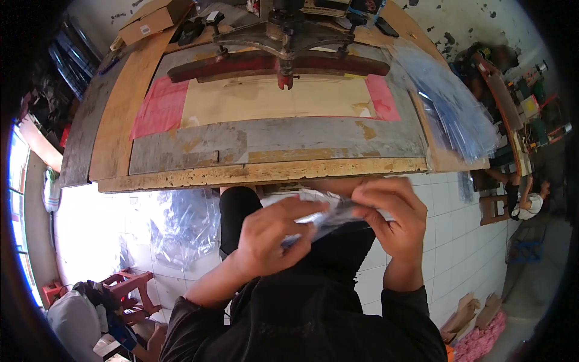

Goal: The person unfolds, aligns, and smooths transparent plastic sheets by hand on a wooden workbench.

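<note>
Over my lap, just below the table's front edge, a crumpled piece of clear plastic film [335, 222] is stretched between my hands. My left hand [274, 235] pinches its left end, the fingers curled over it. At the other end, the thumb and fingers of my right hand [395, 214] close on the film, slightly blurred by motion. On the table ahead stands a press with a long red bar [235, 65]. Under the bar lies a cream board [271, 102] with pink sheets [160, 107] at its ends.
Clear plastic sheets [461, 114] are piled on the table's right side. More plastic [184, 229] lies on the tiled floor at left. A cardboard box [154, 21] sits at the back left. Another person [529, 205] sits far right; part of a person [154, 344] shows lower left.
</note>
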A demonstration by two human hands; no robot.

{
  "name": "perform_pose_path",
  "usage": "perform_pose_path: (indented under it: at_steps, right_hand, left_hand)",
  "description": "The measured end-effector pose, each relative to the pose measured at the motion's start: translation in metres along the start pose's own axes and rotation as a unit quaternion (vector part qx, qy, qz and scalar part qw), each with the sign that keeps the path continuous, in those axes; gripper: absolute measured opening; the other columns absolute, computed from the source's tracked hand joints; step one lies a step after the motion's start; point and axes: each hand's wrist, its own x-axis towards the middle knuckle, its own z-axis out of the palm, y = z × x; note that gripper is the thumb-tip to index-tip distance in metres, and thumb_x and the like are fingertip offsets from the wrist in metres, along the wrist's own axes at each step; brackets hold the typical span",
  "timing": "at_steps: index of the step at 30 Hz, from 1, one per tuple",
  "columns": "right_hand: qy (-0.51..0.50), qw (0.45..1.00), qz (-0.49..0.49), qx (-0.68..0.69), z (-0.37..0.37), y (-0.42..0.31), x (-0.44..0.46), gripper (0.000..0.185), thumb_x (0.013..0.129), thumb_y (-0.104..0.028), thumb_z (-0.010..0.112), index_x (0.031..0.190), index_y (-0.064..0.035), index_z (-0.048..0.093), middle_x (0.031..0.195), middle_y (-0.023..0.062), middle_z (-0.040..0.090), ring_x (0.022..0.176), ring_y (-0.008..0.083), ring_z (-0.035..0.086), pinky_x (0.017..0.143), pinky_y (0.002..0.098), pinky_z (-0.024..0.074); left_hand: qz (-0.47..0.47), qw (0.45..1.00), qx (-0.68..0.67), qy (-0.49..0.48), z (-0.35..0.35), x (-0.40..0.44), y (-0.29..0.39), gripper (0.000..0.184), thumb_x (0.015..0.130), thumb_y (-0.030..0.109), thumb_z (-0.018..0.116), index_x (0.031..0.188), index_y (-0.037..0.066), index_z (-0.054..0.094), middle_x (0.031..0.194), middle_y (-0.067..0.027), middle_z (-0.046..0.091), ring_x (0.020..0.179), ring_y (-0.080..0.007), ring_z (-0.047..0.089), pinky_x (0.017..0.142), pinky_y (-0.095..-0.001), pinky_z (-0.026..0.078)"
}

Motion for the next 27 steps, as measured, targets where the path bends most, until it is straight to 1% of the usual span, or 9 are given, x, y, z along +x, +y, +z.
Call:
perform_pose_path:
  at_steps: [5,7,10,12,13,15,17,19,27]
  right_hand:
    - [0.128,0.985,-0.096,-0.066,0.022,-0.012,-0.026,0.027,0.086,-0.022,0.092,0.104,-0.0066,0.079,0.100,0.0050,0.076,0.090,0.0248,0.072,0.078,0.0398,0.0559]
    - [0.026,0.990,-0.128,0.055,0.044,-0.006,-0.060,0.025,0.091,-0.024,0.088,0.108,-0.0083,0.079,0.103,0.0042,0.076,0.093,0.0237,0.073,0.081,0.0369,0.0556]
    - [-0.152,0.977,-0.008,0.147,0.072,-0.008,-0.090,0.024,0.098,-0.023,0.082,0.114,-0.0058,0.077,0.103,0.0051,0.076,0.095,0.0251,0.075,0.085,0.0384,0.0568]
    - [-0.312,0.901,0.253,0.163,0.093,0.012,-0.120,0.033,0.102,-0.022,0.076,0.129,-0.0030,0.072,0.102,0.0077,0.077,0.095,0.0247,0.075,0.089,0.0390,0.0582]
    - [-0.311,0.901,0.254,0.162,0.101,0.022,-0.134,0.033,0.102,-0.022,0.076,0.129,-0.0030,0.072,0.102,0.0077,0.077,0.095,0.0247,0.075,0.089,0.0390,0.0582]
    - [-0.149,0.856,0.437,0.234,0.118,0.046,-0.165,0.051,0.106,-0.022,0.072,0.150,-0.0010,0.056,0.117,0.0124,0.075,0.107,0.0256,0.075,0.098,0.0394,0.0569]
    - [-0.078,0.826,0.439,0.345,0.127,0.059,-0.179,0.058,0.107,-0.014,0.068,0.158,-0.0030,0.043,0.135,0.0144,0.070,0.122,0.0250,0.070,0.108,0.0412,0.0521]
    - [0.129,0.746,0.431,0.490,0.115,0.042,-0.150,0.059,0.105,-0.004,0.065,0.159,-0.0051,0.042,0.152,0.0149,0.058,0.139,0.0270,0.058,0.118,0.0419,0.0424]
    - [0.252,0.619,0.277,0.690,0.097,0.074,-0.143,0.058,0.095,-0.005,0.063,0.152,-0.0093,0.050,0.160,0.0151,0.053,0.154,0.0344,0.044,0.126,0.0451,0.0368]
  left_hand:
    - [-0.072,0.975,-0.016,0.212,-0.018,0.014,-0.010,0.013,0.095,-0.002,0.072,0.101,0.001,0.061,0.136,-0.0267,0.071,0.131,-0.0373,0.069,0.112,-0.0472,0.054]
    - [-0.099,0.944,-0.106,0.297,-0.028,0.023,-0.013,0.008,0.099,0.000,0.069,0.101,0.001,0.061,0.140,-0.0278,0.068,0.136,-0.0373,0.065,0.113,-0.0475,0.053]
    - [-0.154,0.930,-0.050,0.331,-0.056,0.028,-0.028,0.006,0.106,0.008,0.063,0.103,0.002,0.063,0.141,-0.0254,0.068,0.137,-0.0346,0.064,0.112,-0.0493,0.053]
    - [-0.182,0.911,-0.101,0.356,-0.062,0.032,-0.029,0.006,0.106,0.009,0.063,0.103,0.003,0.063,0.141,-0.0238,0.069,0.136,-0.0342,0.064,0.112,-0.0489,0.053]
    - [-0.207,0.889,-0.151,0.379,-0.065,0.033,-0.030,0.006,0.106,0.009,0.063,0.104,0.003,0.063,0.141,-0.0223,0.069,0.135,-0.0338,0.065,0.112,-0.0485,0.054]
    - [-0.203,0.894,-0.156,0.367,-0.065,0.029,-0.038,0.017,0.109,0.018,0.060,0.114,0.003,0.067,0.145,-0.0200,0.067,0.133,-0.0296,0.067,0.112,-0.0492,0.055]
    - [-0.200,0.885,-0.199,0.371,-0.064,0.029,-0.039,0.013,0.111,0.017,0.059,0.108,0.005,0.064,0.143,-0.0200,0.067,0.132,-0.0298,0.067,0.113,-0.0506,0.055]
    - [-0.195,0.881,-0.194,0.385,-0.063,0.028,-0.039,0.014,0.111,0.017,0.059,0.111,0.004,0.065,0.143,-0.0200,0.067,0.132,-0.0300,0.067,0.113,-0.0513,0.056]
    - [-0.150,0.869,-0.196,0.429,-0.061,0.018,-0.043,0.020,0.113,0.015,0.057,0.123,0.003,0.069,0.143,-0.0190,0.066,0.133,-0.0299,0.066,0.112,-0.0514,0.057]
